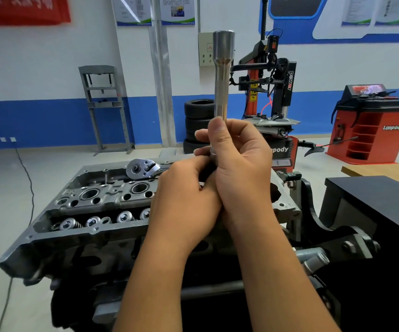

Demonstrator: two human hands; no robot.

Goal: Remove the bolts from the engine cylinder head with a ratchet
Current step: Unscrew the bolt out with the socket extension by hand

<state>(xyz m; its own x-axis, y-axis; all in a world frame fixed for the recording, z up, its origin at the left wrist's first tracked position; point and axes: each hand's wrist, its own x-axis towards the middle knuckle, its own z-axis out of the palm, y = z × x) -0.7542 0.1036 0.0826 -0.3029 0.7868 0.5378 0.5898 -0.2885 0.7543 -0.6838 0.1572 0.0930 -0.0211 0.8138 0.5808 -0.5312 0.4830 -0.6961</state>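
A grey engine cylinder head [102, 200] sits on a stand in front of me, valve springs and bolt holes showing. A long steel socket extension [222, 75] stands upright above it, its wide end on top. My right hand [239, 164] grips its lower shaft, thumb pressed along the metal. My left hand [186, 200] curls its fingers around the bottom end of the same tool, right beside the right hand. The ratchet [143, 168] lies on the far side of the head, its handle hidden behind my left hand. No loose bolt is visible.
A black cabinet [373, 207] stands close on the right, with the engine stand's arm [337, 236] between. Behind are stacked tyres [198, 121], a tyre changer [270, 92], a red wheel balancer [370, 125] and a grey press frame [105, 106]. A cable [26, 178] runs along the floor at left.
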